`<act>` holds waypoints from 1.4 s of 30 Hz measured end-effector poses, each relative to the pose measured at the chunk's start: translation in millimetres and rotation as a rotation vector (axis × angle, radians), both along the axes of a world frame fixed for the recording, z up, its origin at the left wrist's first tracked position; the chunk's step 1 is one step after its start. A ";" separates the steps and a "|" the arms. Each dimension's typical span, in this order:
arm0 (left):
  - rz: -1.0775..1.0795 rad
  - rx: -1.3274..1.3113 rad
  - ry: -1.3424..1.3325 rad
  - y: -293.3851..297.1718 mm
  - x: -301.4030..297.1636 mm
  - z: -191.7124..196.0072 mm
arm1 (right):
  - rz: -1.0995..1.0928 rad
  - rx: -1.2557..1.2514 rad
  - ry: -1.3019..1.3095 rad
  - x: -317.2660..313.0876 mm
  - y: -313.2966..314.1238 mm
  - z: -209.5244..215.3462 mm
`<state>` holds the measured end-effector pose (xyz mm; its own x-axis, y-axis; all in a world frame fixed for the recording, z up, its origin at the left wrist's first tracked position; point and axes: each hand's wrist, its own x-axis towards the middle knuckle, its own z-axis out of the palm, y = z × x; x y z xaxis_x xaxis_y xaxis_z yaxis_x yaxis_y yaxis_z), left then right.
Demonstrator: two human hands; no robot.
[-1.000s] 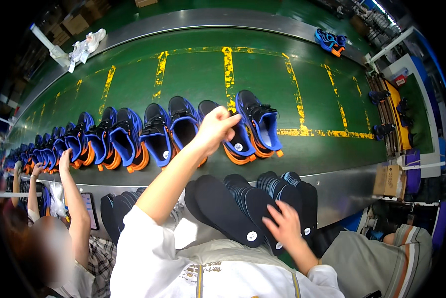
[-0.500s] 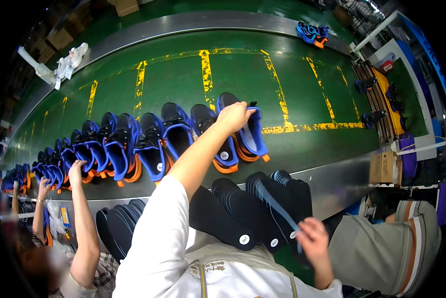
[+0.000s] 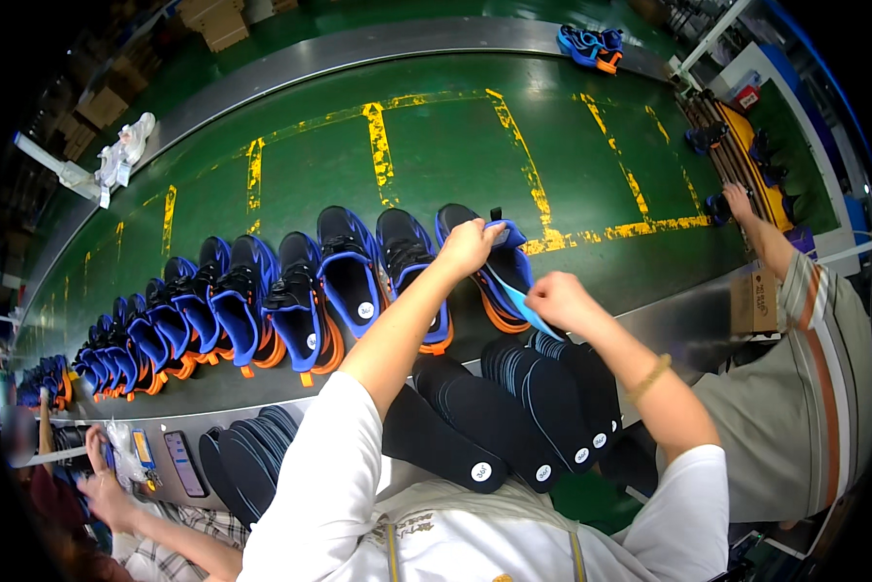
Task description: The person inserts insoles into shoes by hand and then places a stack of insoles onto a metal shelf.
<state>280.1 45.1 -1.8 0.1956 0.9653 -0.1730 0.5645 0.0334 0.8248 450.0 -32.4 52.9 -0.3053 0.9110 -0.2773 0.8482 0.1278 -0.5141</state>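
My left hand (image 3: 468, 247) is closed on the upper edge of the opening of a black and blue sneaker (image 3: 453, 217) with an orange sole, the rightmost of the row. Pinched in my right hand (image 3: 564, 303) is a thin insole (image 3: 515, 299), its light blue side showing. The insole's far end points into the shoe opening; how deep it reaches is hidden. Just below my hands, stacks of black insoles (image 3: 465, 412) with round white stickers lie along the near edge.
More sneakers (image 3: 344, 262) run leftward along the green belt (image 3: 455, 126). Another insole stack (image 3: 246, 451) and a phone (image 3: 185, 464) lie at lower left. A co-worker's hands (image 3: 106, 490) are at left; another's arm (image 3: 771, 242) reaches toward shoes at right.
My right hand has carried the insole from the stacks up to the shoe opening. My left hand stays on the sneaker. The left co-worker's hand has left the shoes; the right co-worker's arm has appeared.
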 end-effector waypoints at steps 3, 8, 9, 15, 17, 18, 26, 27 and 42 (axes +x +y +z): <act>-0.078 -0.022 -0.041 1.9 -2.1 1.8 | 0.147 0.204 -0.263 -14.4 3.2 -45.7; -0.047 -0.077 -0.015 -0.7 -6.6 2.0 | 0.119 0.312 -0.424 -36.5 -5.7 -38.2; -0.039 -0.082 -0.015 -2.5 -8.4 0.3 | 0.127 0.308 -0.422 -39.4 -5.4 -28.6; -0.025 -0.130 -0.053 -4.8 0.5 4.6 | 0.226 -0.120 -0.426 -20.0 21.4 -24.2; 0.026 -0.020 -0.024 -4.1 -3.6 -4.3 | 0.238 -0.062 -0.417 -27.1 19.1 -35.0; 0.030 -0.025 -0.017 -4.8 -6.4 -9.0 | 0.243 -0.024 -0.432 -32.9 18.2 -41.7; 0.016 -0.005 -0.040 -5.4 -1.7 -14.1 | 0.316 0.045 -0.524 -29.5 36.0 -77.6; 0.025 0.007 -0.031 -6.5 -2.3 -15.1 | 0.317 0.039 -0.519 -30.7 38.4 -80.1; 0.018 -0.093 -0.088 -4.9 0.9 -18.0 | 0.726 -0.137 -0.837 -27.2 52.9 -105.5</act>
<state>281.0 40.2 -19.8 0.1971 0.9492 -0.2451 0.4887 0.1216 0.8640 422.8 20.5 -52.6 -0.4233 0.5381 -0.7289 0.6804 0.7200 0.1364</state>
